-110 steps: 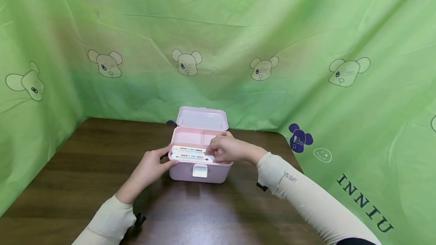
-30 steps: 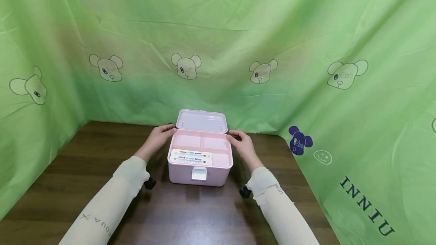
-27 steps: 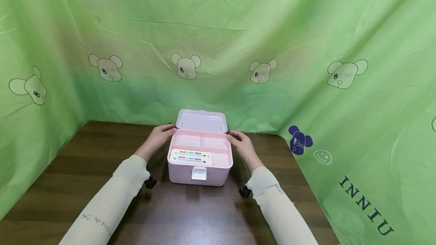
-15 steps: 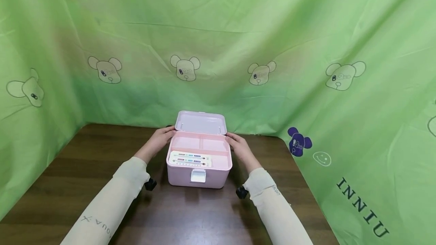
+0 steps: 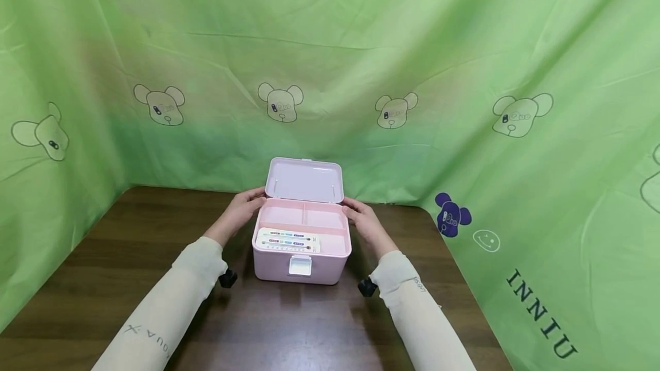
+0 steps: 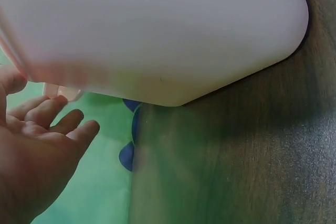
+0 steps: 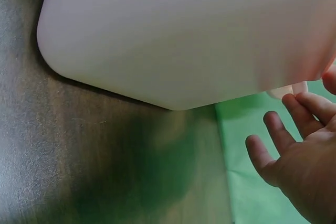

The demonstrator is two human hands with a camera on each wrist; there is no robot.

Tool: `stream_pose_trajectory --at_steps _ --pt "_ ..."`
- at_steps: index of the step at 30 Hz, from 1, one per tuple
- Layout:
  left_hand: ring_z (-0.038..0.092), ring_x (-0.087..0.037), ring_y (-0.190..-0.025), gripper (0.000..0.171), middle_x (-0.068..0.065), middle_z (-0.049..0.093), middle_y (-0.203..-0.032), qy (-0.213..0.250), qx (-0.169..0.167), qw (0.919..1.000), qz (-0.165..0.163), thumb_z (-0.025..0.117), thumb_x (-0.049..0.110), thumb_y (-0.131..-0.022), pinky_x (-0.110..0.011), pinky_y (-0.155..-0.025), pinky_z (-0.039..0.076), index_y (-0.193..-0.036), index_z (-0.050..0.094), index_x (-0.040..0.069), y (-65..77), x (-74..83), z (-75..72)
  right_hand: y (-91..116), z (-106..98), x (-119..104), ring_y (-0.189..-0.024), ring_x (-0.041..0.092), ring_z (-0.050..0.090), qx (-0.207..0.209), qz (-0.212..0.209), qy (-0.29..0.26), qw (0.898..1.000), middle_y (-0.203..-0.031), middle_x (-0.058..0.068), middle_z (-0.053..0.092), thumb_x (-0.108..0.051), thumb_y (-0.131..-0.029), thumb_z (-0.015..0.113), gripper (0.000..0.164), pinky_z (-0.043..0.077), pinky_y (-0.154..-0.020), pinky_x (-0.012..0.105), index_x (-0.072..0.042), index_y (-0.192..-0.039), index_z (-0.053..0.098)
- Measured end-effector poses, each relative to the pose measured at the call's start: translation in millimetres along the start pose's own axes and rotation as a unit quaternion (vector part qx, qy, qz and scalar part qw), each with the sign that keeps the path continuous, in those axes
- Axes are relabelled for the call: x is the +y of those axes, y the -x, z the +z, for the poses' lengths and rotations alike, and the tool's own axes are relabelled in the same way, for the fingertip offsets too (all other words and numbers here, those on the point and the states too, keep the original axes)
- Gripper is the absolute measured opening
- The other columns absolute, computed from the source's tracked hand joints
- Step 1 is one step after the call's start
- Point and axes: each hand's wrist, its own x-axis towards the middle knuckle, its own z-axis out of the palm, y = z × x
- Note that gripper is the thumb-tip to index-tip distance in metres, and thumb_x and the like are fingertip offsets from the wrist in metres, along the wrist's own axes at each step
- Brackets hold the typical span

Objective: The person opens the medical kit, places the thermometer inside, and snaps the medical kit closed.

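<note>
A pink plastic box (image 5: 330, 268) stands on the table, its hinged lid (image 5: 305, 181) tilted up and back. Inside, a divided tray (image 5: 281, 214) holds flat white strips (image 5: 289, 236) with coloured labels and a printed scale, like thermometers. My left hand (image 5: 237, 213) is at the back left corner, thumb at the rim and fingertips behind the lid. At the back right corner my right hand (image 5: 367, 227) mirrors it. Both wrist views show extended, slightly bent fingers (image 6: 44, 113) reaching the lid's edge (image 7: 299, 88), beside the box's side wall.
A white latch (image 5: 300, 265) hangs at the box's front. The brown wooden table (image 5: 129, 251) extends to both sides and in front. A green printed curtain (image 5: 330, 73) rises close behind the lid and runs along the sides.
My right hand left the strips and my left hand the front rim; both went to the back corners. In the last half second the lid has tilted further upright.
</note>
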Motion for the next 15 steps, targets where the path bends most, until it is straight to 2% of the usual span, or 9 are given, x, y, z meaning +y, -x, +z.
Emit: stream_pose_trajectory --at_steps 6,11,15 --pt "0.042 -0.035 -0.146 0.052 -0.021 0.047 -0.155 0.007 0.002 0.9998 0.017 0.054 0.013 -0.107 -0.048 -0.12 0.035 -0.156 0.041 0.001 0.5 0.3 -0.5 -0.3 -0.7 -1.1 -0.113 0.016 0.06 0.011 -0.006 0.006 1.0 -0.147 0.025 0.054 -0.01 -0.106 0.053 0.047 0.049 -0.099 0.037 0.001 -0.151 0.048" --pt "0.043 -0.035 -0.145 0.052 -0.023 0.047 -0.153 0.006 0.011 0.9988 0.047 0.057 0.008 -0.105 -0.048 -0.118 0.037 -0.154 0.043 -0.001 2.8 3.1 -1.3 -2.0 3.4 -2.2 -0.125 0.024 0.055 0.047 -0.009 0.001 0.999 -0.146 0.023 0.056 -0.006 -0.103 0.058 0.047 0.045 -0.106 0.038 -0.001 -0.149 0.052" --pt "0.045 -0.034 -0.144 0.052 -0.021 0.049 -0.153 -0.003 0.027 0.9983 0.051 0.058 0.008 -0.104 -0.048 -0.117 0.039 -0.154 0.045 0.002 4.1 1.7 -1.4 -2.9 5.5 -1.3 -0.131 0.027 0.052 0.071 -0.011 -0.005 0.997 -0.146 0.023 0.056 -0.004 -0.101 0.062 0.048 0.043 -0.109 0.038 -0.002 -0.148 0.053"
